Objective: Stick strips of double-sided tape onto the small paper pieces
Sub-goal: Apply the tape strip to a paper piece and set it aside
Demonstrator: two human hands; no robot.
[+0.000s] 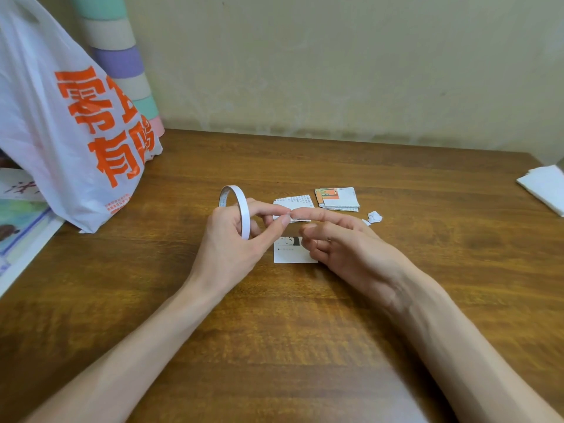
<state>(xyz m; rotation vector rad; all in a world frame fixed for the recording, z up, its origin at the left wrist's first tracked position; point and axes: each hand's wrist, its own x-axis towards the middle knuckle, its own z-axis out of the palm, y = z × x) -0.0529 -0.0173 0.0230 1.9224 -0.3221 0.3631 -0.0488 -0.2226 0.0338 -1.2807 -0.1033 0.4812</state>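
Gripping tape roll (236,209): left hand (232,239); right hand (345,239) fingertips pinched; bag (61,132) orange Chinese lettering.

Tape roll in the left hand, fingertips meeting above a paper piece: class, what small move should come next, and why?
Probably draw a short strip off the tape roll: the left hand holds it, the right hand pinches at its end, and the paper piece below seems to have no strip on it.

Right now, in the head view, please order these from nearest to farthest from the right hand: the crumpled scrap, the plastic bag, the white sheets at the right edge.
From the right hand:
1. Crumpled scrap, just beyond the fingers.
2. White sheets, far right edge.
3. Plastic bag, far left.
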